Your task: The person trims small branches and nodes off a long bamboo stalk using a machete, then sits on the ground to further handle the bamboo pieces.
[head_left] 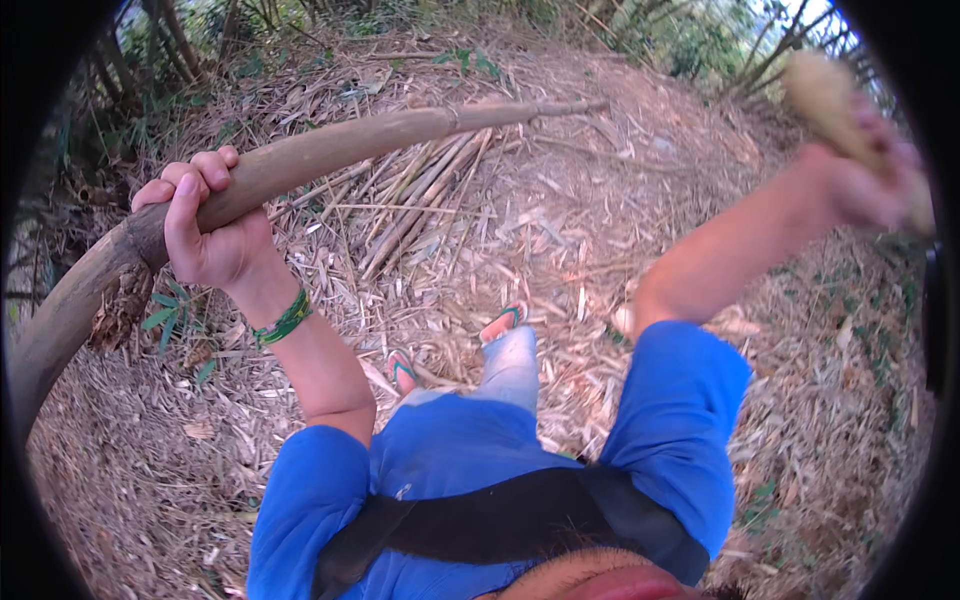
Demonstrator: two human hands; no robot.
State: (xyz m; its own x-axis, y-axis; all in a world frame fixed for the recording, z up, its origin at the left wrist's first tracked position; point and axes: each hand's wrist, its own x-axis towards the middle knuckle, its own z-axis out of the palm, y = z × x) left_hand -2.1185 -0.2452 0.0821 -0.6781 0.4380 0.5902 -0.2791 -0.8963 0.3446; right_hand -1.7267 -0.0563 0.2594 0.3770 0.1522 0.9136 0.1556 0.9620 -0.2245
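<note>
A thick tan-brown bamboo pole [330,155] slants from the left rim up toward the upper middle, and looks bent through the wide lens. Around it my left hand [212,215] is closed, fingers over the top and thumb in front. A stub of dry, rough growth [122,305] hangs off the pole below that hand. Raised at the upper right and smeared by motion, my right hand [880,180] is closed on a tan wooden handle [825,100] with a thick, rounded end. What the handle belongs to is unclear. The right hand is apart from the pole.
Several thin cut sticks [425,200] lie in a pile beyond my feet. Dry leaf litter and chips [560,260] cover the ground. My sandalled feet [505,320] stand below. A small green plant [165,318] grows at the left; stalks and brush [160,50] line the far edge.
</note>
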